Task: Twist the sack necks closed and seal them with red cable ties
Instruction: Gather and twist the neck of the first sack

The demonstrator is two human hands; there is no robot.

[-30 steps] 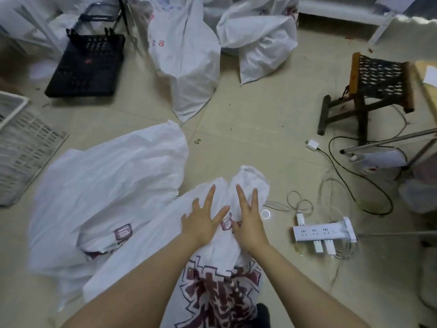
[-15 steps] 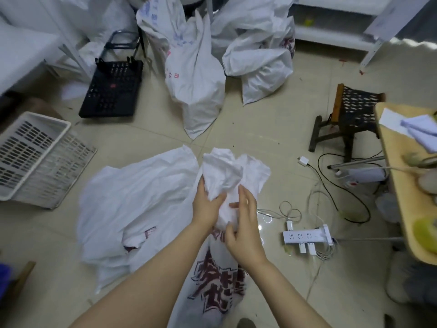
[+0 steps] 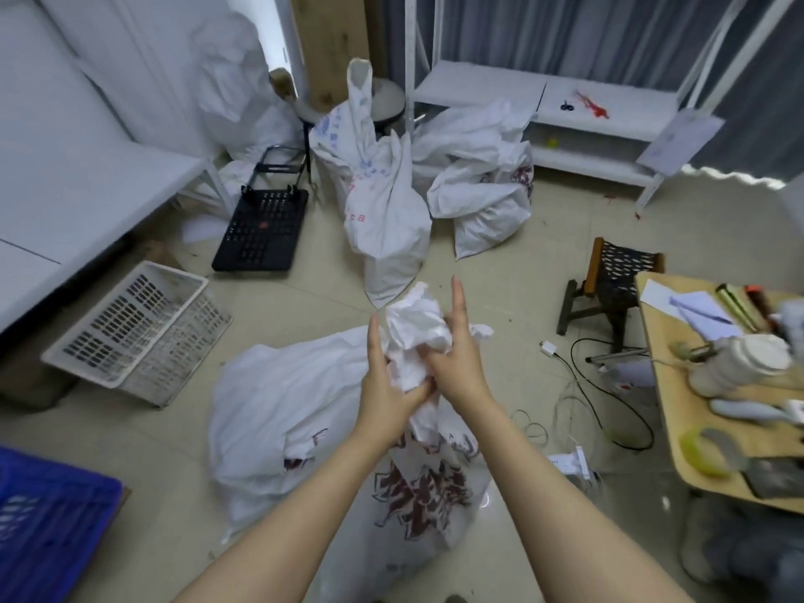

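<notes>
Near left corner: blue crate, partly cut off by the frame edge. Behind it, a white slatted basket lies tipped on the floor tiles. Farther back, a black cart platform lies flat.

Left of centre: one flat white sack lies slack on the floor, touching the working sack.

Centre, near: working sack, white with dark red print, stands between the forearms. Its sack neck is gathered into a crumpled bunch, raised above the body of the sack.
- Left hand: fingers extended up along the left side of the bunch, thumb curled across the lower part; it grips the sack neck.
- Right hand: index finger straight and pointing up, remaining fingers curled into the bunch from the right; it also grips the sack neck.
- The hands are touching at the thumbs.

Centre, far: more white sacks; one tall sack stands upright, two slumped sacks sit just to its right.

Right, far: white shelf unit with the red cable ties lying on it, well apart from the hands; too small for detail.

Right, middle: dark woven stool. Black cable loops on the floor; power strip near the right forearm.

Right edge: wooden tabletop with blurred clutter.
</notes>
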